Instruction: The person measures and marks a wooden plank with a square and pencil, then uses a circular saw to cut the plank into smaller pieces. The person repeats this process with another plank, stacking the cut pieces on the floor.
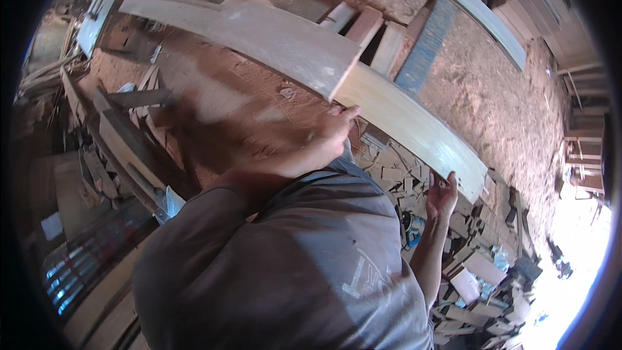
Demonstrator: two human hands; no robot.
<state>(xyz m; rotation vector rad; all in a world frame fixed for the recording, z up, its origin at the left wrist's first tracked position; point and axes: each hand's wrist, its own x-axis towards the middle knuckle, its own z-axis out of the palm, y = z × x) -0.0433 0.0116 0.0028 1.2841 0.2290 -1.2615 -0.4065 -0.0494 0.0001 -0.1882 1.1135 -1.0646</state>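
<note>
A long pale wooden board (414,120) slants across in front of me, its right end low and near. My left hand (334,133) grips its near edge, thumb on top and the other fingers partly hidden. Close to the right end, my right hand (442,199) holds the same edge with the thumb up and fingers curled below. A wider greyish board (278,39) reaches from the far left to the pale board, its end meeting it just beyond my left hand. Whether the two are joined or one merely overlaps the other, I cannot tell.
Beyond the boards lie short timbers (387,48) and a blue beam (424,45). A long plank (479,10) crosses the upper right. Wood offcuts (476,272) heap up at lower right, with a blue tool (413,228) among them. Sawdust (214,91) covers the ground; scrap lumber (120,136) stands left.
</note>
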